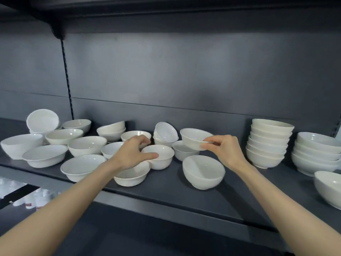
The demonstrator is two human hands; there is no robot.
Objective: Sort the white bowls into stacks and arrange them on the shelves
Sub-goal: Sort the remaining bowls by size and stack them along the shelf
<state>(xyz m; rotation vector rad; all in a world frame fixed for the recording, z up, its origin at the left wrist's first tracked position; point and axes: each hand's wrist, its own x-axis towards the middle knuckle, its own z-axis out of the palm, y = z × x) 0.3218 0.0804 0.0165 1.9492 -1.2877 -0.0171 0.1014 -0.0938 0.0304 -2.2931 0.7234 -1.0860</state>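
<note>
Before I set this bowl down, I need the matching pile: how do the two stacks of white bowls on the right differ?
The tall stack of white bowls holds more, narrower bowls and rises higher; the low stack of wide white bowls holds fewer, broader ones. Both rest upright on the dark shelf.

two stacks [267, 143] – some twenty loose bowls [203, 171] (plus two hands [132, 152])

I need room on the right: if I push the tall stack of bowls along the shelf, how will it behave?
The tall stack likely slides as one, since its bowls nest closely. It rests on one small foot and the upper bowls sit askew, so a high push may tip it. The glossy surfaces suggest it is slippery and breakable.
</note>
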